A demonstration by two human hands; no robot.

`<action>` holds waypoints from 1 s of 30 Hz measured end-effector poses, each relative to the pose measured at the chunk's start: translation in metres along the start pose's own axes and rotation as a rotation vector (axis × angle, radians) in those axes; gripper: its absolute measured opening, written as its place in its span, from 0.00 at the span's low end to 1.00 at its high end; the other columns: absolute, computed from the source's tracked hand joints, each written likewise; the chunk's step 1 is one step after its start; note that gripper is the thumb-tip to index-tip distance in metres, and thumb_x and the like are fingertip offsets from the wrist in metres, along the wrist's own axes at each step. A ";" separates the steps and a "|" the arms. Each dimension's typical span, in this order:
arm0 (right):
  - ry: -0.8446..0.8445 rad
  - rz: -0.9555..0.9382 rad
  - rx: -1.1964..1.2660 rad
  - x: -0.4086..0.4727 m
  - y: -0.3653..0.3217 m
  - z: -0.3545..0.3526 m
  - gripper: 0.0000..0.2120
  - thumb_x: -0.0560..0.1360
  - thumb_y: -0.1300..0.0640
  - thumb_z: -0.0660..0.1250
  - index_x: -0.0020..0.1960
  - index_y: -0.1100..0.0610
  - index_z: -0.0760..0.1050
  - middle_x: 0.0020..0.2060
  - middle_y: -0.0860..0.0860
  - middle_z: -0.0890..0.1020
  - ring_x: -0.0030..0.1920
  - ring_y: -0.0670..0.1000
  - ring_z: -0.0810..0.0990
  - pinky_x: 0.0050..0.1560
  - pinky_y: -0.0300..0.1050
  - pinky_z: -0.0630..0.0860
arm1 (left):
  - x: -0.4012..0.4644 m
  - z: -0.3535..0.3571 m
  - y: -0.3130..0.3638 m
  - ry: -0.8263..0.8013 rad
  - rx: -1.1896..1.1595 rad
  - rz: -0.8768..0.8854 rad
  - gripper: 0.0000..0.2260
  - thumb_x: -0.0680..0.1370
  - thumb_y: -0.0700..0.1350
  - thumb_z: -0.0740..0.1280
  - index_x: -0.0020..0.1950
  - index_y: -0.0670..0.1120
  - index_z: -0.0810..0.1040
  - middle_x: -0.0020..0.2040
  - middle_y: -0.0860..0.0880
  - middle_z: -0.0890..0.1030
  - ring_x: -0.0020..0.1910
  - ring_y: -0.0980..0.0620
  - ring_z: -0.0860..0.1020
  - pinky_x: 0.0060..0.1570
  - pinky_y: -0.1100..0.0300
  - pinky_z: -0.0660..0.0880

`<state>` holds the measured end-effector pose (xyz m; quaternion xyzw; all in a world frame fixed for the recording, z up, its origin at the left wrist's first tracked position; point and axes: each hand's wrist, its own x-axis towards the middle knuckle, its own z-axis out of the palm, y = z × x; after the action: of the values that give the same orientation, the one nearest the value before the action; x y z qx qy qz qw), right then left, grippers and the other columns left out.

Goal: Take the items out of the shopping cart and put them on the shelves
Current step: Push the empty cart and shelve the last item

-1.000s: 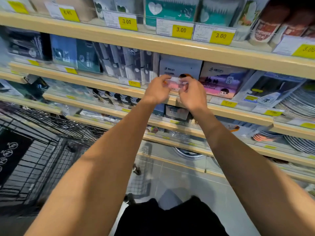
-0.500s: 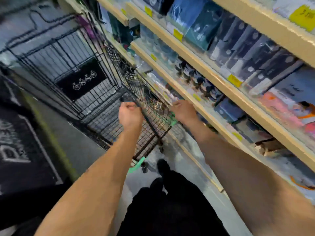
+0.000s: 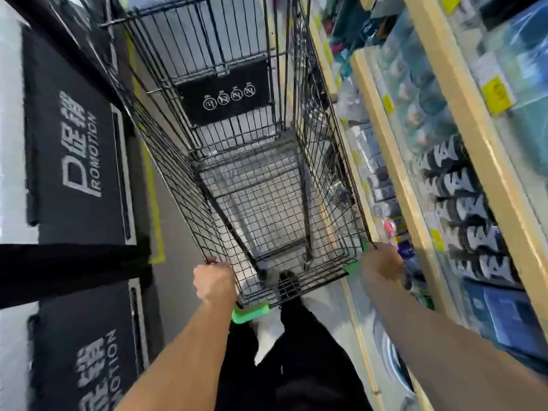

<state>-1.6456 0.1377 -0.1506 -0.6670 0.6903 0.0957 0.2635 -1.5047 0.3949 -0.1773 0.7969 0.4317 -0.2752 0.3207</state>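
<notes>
Left hand (image 3: 214,282), right hand (image 3: 382,262): fingers curled round green-capped handle (image 3: 250,313) of black wire-mesh cart (image 3: 255,185).

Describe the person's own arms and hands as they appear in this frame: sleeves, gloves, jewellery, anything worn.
Both forearms are bare as far as the frame shows; no sleeve edge is in view. The left hand and the right hand wear no gloves, and no watch, bracelet or ring is visible, though motion blur softens fine detail. Below the arms, the person wears black clothing.
</notes>
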 end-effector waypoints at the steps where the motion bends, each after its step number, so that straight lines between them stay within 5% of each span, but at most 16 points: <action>1: 0.040 0.034 0.015 0.003 -0.005 0.005 0.13 0.81 0.60 0.62 0.58 0.66 0.80 0.53 0.63 0.82 0.53 0.62 0.80 0.44 0.45 0.71 | 0.004 0.001 0.005 -0.006 -0.038 -0.031 0.09 0.73 0.41 0.72 0.47 0.51 0.76 0.51 0.42 0.85 0.50 0.43 0.83 0.56 0.46 0.80; 8: 0.031 -0.072 -0.073 -0.010 -0.096 0.013 0.12 0.81 0.59 0.63 0.59 0.63 0.81 0.53 0.62 0.83 0.54 0.60 0.81 0.44 0.43 0.69 | 0.052 -0.022 0.085 -0.035 -0.028 0.095 0.08 0.78 0.38 0.62 0.53 0.48 0.78 0.55 0.44 0.83 0.53 0.44 0.82 0.55 0.51 0.80; 16: -0.009 -0.112 -0.076 -0.011 -0.238 0.047 0.16 0.78 0.55 0.69 0.59 0.65 0.77 0.54 0.60 0.82 0.56 0.60 0.81 0.47 0.45 0.75 | 0.107 -0.060 0.185 0.042 0.282 0.360 0.20 0.77 0.38 0.65 0.69 0.41 0.68 0.68 0.39 0.70 0.66 0.38 0.73 0.66 0.46 0.72; 22: -0.133 -0.253 -0.030 -0.002 -0.347 0.084 0.15 0.77 0.53 0.69 0.53 0.66 0.80 0.50 0.60 0.84 0.53 0.58 0.83 0.43 0.41 0.74 | 0.161 -0.101 0.278 0.082 0.481 0.406 0.17 0.78 0.38 0.65 0.66 0.39 0.71 0.64 0.38 0.75 0.64 0.37 0.74 0.62 0.48 0.72; 25: -0.199 -0.263 0.087 0.007 -0.402 0.099 0.12 0.80 0.60 0.65 0.59 0.67 0.78 0.51 0.58 0.83 0.43 0.51 0.79 0.26 0.22 0.64 | 0.191 -0.115 0.340 0.047 0.569 0.426 0.20 0.77 0.39 0.66 0.68 0.41 0.69 0.63 0.36 0.76 0.63 0.35 0.75 0.62 0.45 0.73; 28: -0.202 -0.290 0.126 0.021 -0.472 0.109 0.12 0.79 0.60 0.66 0.60 0.65 0.77 0.50 0.55 0.81 0.40 0.52 0.77 0.20 0.26 0.63 | 0.218 -0.121 0.411 0.030 0.657 0.428 0.19 0.77 0.37 0.66 0.67 0.40 0.67 0.57 0.37 0.77 0.59 0.35 0.77 0.56 0.46 0.77; 30: -0.151 -0.343 0.073 0.031 -0.506 0.111 0.06 0.78 0.58 0.69 0.52 0.61 0.79 0.45 0.55 0.82 0.41 0.51 0.77 0.31 0.33 0.67 | 0.225 -0.119 0.448 -0.021 0.721 0.429 0.20 0.77 0.34 0.65 0.67 0.40 0.65 0.57 0.37 0.78 0.57 0.36 0.79 0.52 0.47 0.79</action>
<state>-1.1271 0.1178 -0.1489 -0.7559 0.5476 0.0742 0.3512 -0.9910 0.4103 -0.1394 0.9271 0.1286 -0.3439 0.0759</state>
